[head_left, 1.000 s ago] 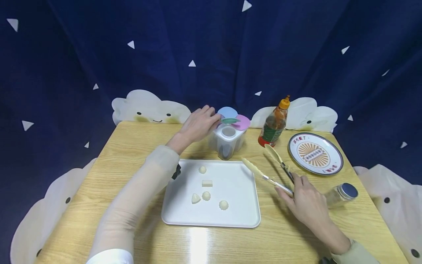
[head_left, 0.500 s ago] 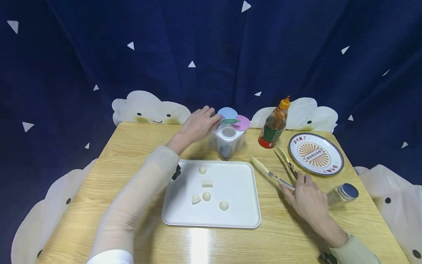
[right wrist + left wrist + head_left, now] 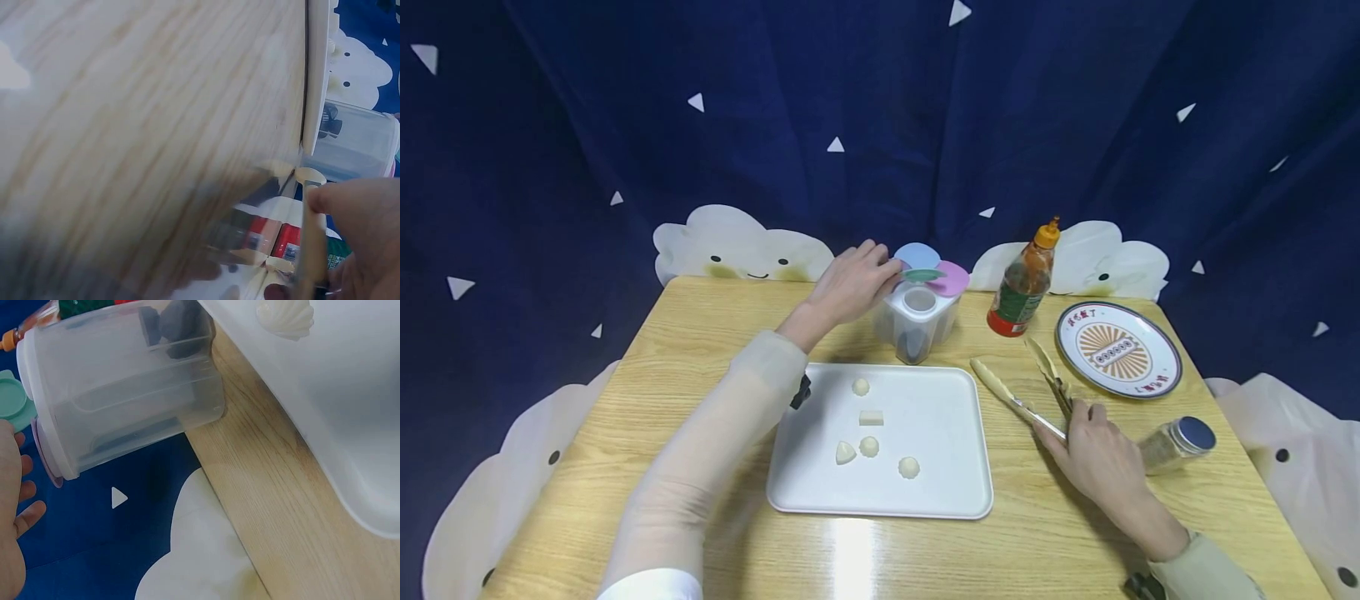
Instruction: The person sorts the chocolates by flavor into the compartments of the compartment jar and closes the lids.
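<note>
In the head view my left hand (image 3: 857, 283) holds up the green lid (image 3: 922, 274) of a clear multi-compartment container (image 3: 917, 321). The left wrist view shows my left hand (image 3: 12, 512) at the raised green lid (image 3: 12, 397), and dark lumps (image 3: 181, 328) at the bottom of one compartment. My right hand (image 3: 1101, 454) grips a pair of tongs (image 3: 1026, 408) with pale tips and a metal handle, their arms spread apart over the table, right of the white tray (image 3: 940, 492). Nothing lies between the tips. The right wrist view shows my thumb against one tong arm (image 3: 312, 244).
On the tray lie several small cream-coloured moulded pieces (image 3: 869, 447), some ridged, one block-shaped. A sauce bottle (image 3: 1021, 292) with an orange cap stands behind the tongs. A patterned plate (image 3: 1116, 350) and a blue-capped jar (image 3: 1172, 446) sit on the right. A dark blue curtain (image 3: 880, 108) hangs behind.
The tongs and my right hand have shifted slightly to the right, so the tips have moved away from the tray's edge. My left hand and the green lid have stayed in place.
</note>
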The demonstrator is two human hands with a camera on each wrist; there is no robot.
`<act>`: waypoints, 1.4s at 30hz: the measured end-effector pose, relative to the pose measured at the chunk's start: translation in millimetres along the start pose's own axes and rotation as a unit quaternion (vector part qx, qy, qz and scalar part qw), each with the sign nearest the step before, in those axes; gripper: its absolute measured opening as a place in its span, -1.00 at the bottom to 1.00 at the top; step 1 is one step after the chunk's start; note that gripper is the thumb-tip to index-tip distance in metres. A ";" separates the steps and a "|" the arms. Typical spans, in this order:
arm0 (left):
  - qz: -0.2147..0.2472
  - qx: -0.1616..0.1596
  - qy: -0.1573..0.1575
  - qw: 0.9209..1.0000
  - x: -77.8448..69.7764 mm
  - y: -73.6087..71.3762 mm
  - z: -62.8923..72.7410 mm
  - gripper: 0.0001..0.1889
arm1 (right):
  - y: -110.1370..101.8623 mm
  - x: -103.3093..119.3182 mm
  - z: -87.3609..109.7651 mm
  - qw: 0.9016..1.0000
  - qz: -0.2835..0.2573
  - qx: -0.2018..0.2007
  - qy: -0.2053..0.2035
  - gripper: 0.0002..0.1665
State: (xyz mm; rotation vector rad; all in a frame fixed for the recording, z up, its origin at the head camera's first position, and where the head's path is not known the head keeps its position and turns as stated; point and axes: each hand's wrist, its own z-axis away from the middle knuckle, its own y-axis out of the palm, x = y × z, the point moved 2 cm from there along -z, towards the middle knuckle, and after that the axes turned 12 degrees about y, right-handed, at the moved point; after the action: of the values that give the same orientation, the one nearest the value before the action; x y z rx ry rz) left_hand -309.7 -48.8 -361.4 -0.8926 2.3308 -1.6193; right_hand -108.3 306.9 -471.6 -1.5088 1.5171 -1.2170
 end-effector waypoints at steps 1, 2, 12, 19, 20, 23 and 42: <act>0.000 0.000 0.000 1.000 0.0 0.1 0.1 -0.76 | 0.2 -0.2 0.2 1.000 0.000 0.010 0.004 -0.23; -0.001 -0.001 0.001 1.000 -0.1 0.0 0.1 -0.76 | 0.4 -0.4 0.3 1.000 0.000 0.020 0.007 -0.23; -0.004 -0.006 0.001 1.000 -0.7 -0.4 0.3 -0.76 | -10.8 0.9 0.1 0.999 -0.001 0.045 0.007 -0.19; -0.006 -0.008 0.000 1.000 -0.1 -1.3 0.5 -0.76 | -34.0 17.6 -16.5 0.995 -0.039 -0.055 -0.070 -0.16; -0.006 -0.008 0.000 1.000 -0.1 -1.4 0.6 -0.76 | -36.8 21.7 -20.5 0.995 -0.048 -0.056 -0.074 -0.17; -0.007 -0.010 0.001 1.000 -0.5 -1.6 1.3 -0.76 | -45.9 37.0 -32.8 0.994 -0.073 -0.042 -0.075 -0.21; -0.014 -0.015 0.009 1.000 -1.5 0.8 2.8 -0.78 | -59.4 129.6 -114.9 0.973 -0.171 -0.055 -0.145 -0.47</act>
State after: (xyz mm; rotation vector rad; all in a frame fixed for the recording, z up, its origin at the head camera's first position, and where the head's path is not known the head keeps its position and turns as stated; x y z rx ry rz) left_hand -307.5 -50.0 -363.4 -0.9245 2.3710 -1.6133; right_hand -207.6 203.6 -357.6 -1.9869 1.1811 -1.0492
